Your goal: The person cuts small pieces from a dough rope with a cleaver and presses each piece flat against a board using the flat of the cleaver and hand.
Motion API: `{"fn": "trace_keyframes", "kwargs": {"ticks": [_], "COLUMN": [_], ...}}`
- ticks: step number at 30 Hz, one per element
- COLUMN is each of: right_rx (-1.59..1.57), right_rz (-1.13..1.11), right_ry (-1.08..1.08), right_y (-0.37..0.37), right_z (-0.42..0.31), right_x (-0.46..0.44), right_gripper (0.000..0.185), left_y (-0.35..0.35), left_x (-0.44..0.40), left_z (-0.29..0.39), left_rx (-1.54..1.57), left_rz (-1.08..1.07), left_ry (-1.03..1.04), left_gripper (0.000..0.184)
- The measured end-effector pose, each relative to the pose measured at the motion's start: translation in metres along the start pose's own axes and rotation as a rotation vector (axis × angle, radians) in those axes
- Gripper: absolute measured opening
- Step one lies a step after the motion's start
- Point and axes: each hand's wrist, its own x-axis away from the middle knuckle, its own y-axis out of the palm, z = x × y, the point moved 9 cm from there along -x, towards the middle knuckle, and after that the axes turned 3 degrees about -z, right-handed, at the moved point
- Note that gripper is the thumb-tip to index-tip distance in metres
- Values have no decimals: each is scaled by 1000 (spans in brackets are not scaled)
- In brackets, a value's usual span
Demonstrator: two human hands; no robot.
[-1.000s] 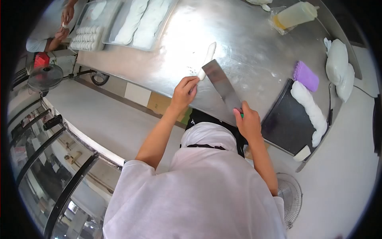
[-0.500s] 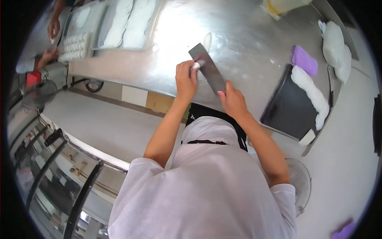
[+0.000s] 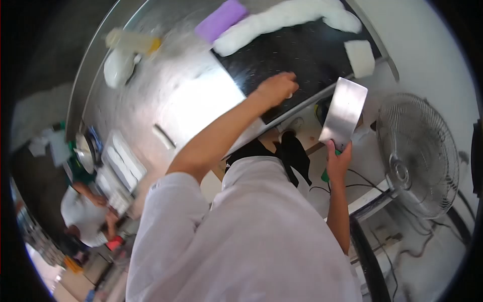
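Note:
My left hand (image 3: 278, 89) hovers over or rests on the black board (image 3: 302, 55), fingers curled. A small bit of white dough (image 3: 289, 95) peeks out beneath the fingers; most of it is hidden. Off the front edge of the table, my right hand (image 3: 338, 160) grips a cleaver (image 3: 345, 111) with a broad rectangular blade, tilted upward. Part of its green handle (image 3: 325, 175) shows below the hand. A long, lumpy roll of white dough (image 3: 287, 17) lies along the far side of the board. At the board's right end sits a flat white piece (image 3: 359, 58).
A purple cloth (image 3: 221, 20) lies beside the dough roll. On the steel table (image 3: 186, 95) are a white strip (image 3: 163, 137), a yellow-capped bottle (image 3: 132, 41) and a white bag (image 3: 118, 68). A fan (image 3: 417, 156) stands right. Another person (image 3: 83, 214) works beside trays at left.
My view has swung right, from the steel table to the black board. My left hand has left the blade and moved over the board. The cleaver has moved off past the table's edge.

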Motion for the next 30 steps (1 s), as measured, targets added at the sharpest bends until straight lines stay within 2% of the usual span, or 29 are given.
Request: {"fn": "trace_keyframes", "kwargs": {"ticks": [1,3,5,6,7,9,10,11,13,14,15,16,18,19,21,22,24,25,27,28,30], "right_rx": [0,-29,46,20,-98,-223,-278,-326,-678,-745,-816,-813,-839,-849,-305,-286,-45,-29,-448,-438,-41], "right_rz": [47,107,102,118,111,114,37,-46,4,15,21,-13,151,117,117,76,87,50,206,198,277], "right_ry": [31,75,179,178,120,65,94,119,-140,-229,-314,-302,-305,-328,157,172,270,283,28,41,-208], "right_y": [-16,-37,-44,-45,-42,-49,-49,-49,-58,-67,-72,-64,-67,-53,-32,-33,-37,-32,-54,-49,-55], "right_z": [15,33,37,39,39,36,32,25,-25,-49,-68,-65,-39,-29,42,51,68,55,14,30,46], "right_x": [4,2,7,0,-7,-29,-47,-67,-109,-130,-148,-163,-196,-223,-243,-251,-263,-261,-256,-256,-249], "right_gripper": [43,45,47,47,45,44,41,38,36,37,39,39,37,37,39,39,43,43,49,49,51], "left_y": [7,-4,-2,-6,-6,3,-3,20,17,23,14,8,9,12,6,5,6,5,7,6,8], "left_x": [-24,-45,-43,-51,-59,-66,-75,-76,-62,-61,-69,-70,-60,-63,-68,-63,-67,-63,-62,-61,-59], "left_z": [-13,-22,-14,-13,-10,-21,-20,-16,3,5,2,0,-6,-10,-7,-11,-7,-13,-3,2,4], "left_rx": [27,-114,-220,-320,-342,-76,125,126,-522,-365,-362,-343,-311,-315,-302,-290,-231,-221,-113,-109,-80], "left_rz": [-197,-314,-364,-370,-376,-465,-269,-273,281,170,185,153,148,102,101,94,84,76,119,163,162], "left_ry": [-92,-173,-194,-215,-204,-429,-584,-585,-433,-383,-412,-447,-476,-512,-483,-530,-419,-459,-324,-266,-238], "left_gripper": [23,29,36,43,43,61,81,81,94,106,106,107,112,114,113,113,110,110,106,100,98]}}
